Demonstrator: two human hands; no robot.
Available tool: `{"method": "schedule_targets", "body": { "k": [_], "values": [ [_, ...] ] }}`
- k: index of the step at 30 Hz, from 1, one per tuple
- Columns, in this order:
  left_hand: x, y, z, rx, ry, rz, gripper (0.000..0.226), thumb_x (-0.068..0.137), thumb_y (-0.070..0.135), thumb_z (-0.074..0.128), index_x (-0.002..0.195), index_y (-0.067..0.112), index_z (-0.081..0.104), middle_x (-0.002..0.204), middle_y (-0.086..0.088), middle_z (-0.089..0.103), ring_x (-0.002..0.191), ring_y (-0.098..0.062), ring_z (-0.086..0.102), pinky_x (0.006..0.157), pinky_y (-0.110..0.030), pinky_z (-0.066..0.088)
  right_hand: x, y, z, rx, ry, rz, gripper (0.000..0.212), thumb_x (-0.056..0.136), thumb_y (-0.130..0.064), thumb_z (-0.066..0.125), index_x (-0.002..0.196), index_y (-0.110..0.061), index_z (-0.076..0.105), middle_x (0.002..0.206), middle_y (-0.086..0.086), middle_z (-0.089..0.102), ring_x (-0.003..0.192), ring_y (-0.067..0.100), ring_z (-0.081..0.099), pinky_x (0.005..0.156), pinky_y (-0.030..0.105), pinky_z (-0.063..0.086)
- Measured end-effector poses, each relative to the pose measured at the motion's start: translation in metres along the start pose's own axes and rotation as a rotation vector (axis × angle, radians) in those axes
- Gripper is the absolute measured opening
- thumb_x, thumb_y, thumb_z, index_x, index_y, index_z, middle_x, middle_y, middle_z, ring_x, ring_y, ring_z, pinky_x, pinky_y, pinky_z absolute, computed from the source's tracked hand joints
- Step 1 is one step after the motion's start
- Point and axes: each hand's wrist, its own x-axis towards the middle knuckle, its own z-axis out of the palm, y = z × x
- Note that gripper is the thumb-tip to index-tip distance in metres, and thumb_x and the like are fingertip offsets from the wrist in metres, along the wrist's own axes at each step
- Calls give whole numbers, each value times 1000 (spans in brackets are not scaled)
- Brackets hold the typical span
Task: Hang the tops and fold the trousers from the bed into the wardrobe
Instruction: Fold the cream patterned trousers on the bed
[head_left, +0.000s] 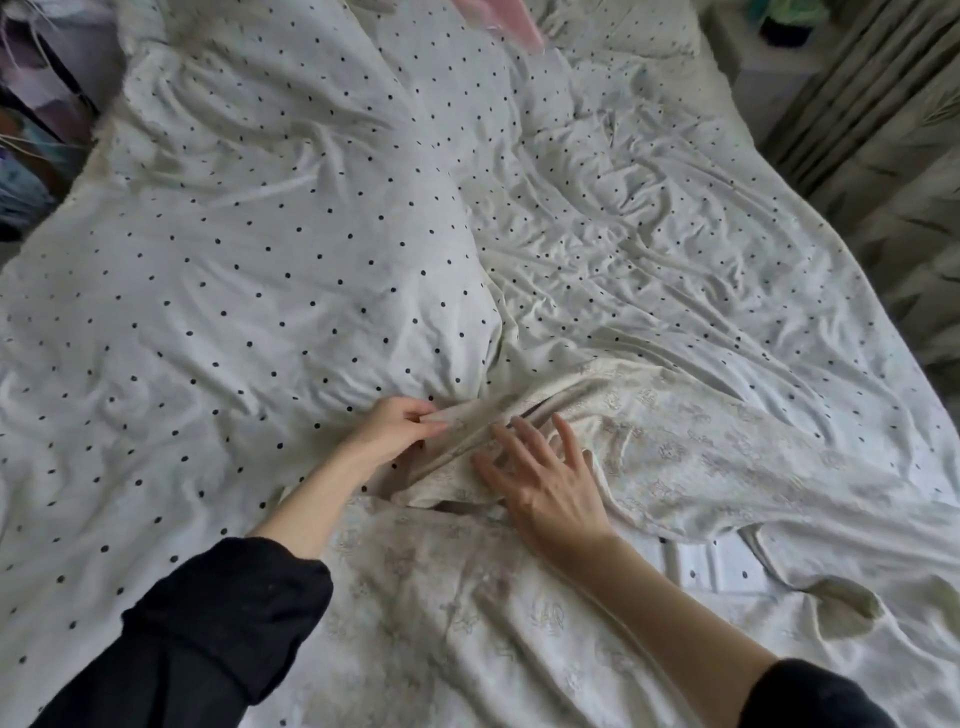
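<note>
A pair of pale cream trousers (675, 457) with a faint printed pattern lies spread over the near part of the bed, one leg running right, the other toward me. My left hand (397, 428) pinches a fold of the fabric near the waistband between thumb and fingers. My right hand (545, 478) lies flat on the trousers just right of it, fingers spread and straight. A pink garment (511, 18) shows at the far top edge of the bed, blurred.
The bed is covered by a rumpled white duvet with black dots (270, 234). Patterned curtains (893, 156) hang along the right side. Coloured clothes or clutter (31, 130) sit at the left, beyond the bed's edge.
</note>
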Motion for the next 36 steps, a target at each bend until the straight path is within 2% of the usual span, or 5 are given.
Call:
{"method": "schedule_targets", "body": {
  "k": [8, 16, 28, 33, 36],
  "values": [
    [24, 54, -38, -113, 422, 242, 9, 94, 9, 50, 100, 8, 56, 69, 1, 53, 60, -13, 46, 53, -21, 37, 27, -4, -26, 257, 270, 3, 19, 85, -27, 55, 92, -24, 73, 108, 2, 70, 92, 24, 66, 73, 32, 49],
    [64, 89, -69, 218, 566, 539, 14, 94, 14, 52, 98, 6, 62, 90, -6, 65, 81, -21, 58, 69, -30, 44, 62, -38, -4, 398, 158, 61, 19, 81, -26, 63, 98, -32, 69, 102, -14, 68, 86, 13, 66, 63, 23, 47],
    [21, -13, -16, 849, 475, 782, 44, 95, 23, 34, 136, 13, 47, 145, -10, 40, 136, -30, 32, 110, -45, 26, -1, -14, 2, 306, 113, 382, 42, 99, -40, 29, 129, -23, 53, 139, 6, 50, 134, 27, 41, 109, 53, 19],
    [15, -37, -10, 1217, 259, 275, 52, 100, 36, 16, 151, 28, 4, 155, 3, -15, 144, -19, -15, 116, -45, -7, -62, 32, 14, 167, -120, 500, 52, 98, -49, 17, 139, -24, 37, 143, 10, 45, 131, 31, 44, 104, 52, 16],
    [1, -11, 13, 1090, 272, 169, 51, 101, 29, 22, 150, 24, 10, 158, 0, -6, 145, -22, -9, 115, -47, -6, -94, 46, 9, 212, -128, 555, 52, 98, -48, 20, 143, -23, 32, 148, 7, 36, 137, 27, 33, 108, 47, 12]
  ]
}}
